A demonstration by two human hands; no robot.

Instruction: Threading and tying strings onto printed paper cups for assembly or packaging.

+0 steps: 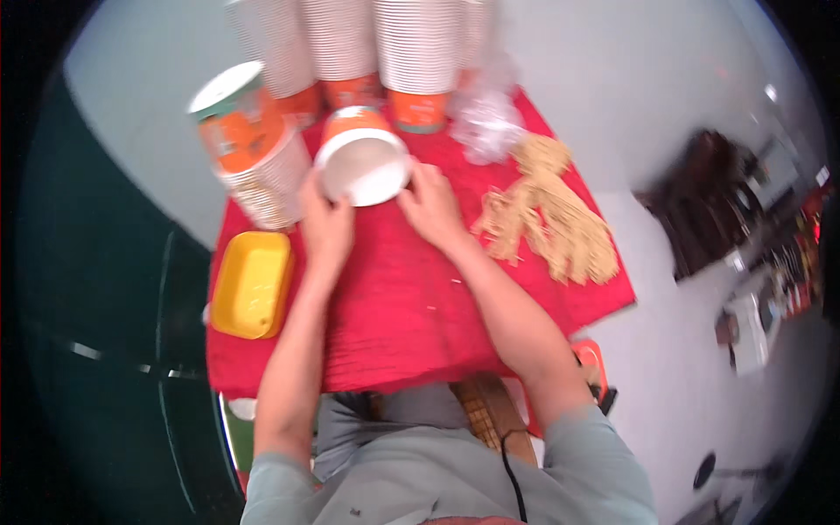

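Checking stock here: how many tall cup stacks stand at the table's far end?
3 clearly: the left stack, the middle stack just beyond the held cup, and the right stack. What looks like a fourth stack is partly hidden behind the right one; more may be hidden.

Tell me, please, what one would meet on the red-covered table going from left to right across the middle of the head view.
Yellow tray, left hand, orange-and-white paper cup, right hand, bundle of tan strands.
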